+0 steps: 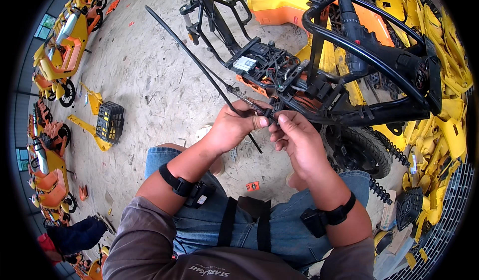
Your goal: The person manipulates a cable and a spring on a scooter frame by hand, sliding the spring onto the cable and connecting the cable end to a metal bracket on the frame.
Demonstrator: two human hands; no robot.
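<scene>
Both my hands meet in front of a stripped scooter frame (369,55). My left hand (232,128) is closed round a long black cable (192,55), which runs up to the far left and sticks out below my fingers. A second strand with a spring-like, braided sleeve (247,99) leads into the same grip. Thumb and fingers of my right hand (299,138) pinch a small black end piece (272,118) beside my left thumb. Fingers partly hide that piece, so I cannot tell its exact shape. The frame's open middle shows wiring and a silver box (244,63).
A black power drill (352,38) rests on the frame. Below it is a black tyre (357,150). Yellow body panels (444,145) pile up at the right. A black basket (110,122) lies on the concrete floor; orange-and-yellow scooters (55,180) line the left. A person's leg (82,234) shows lower left.
</scene>
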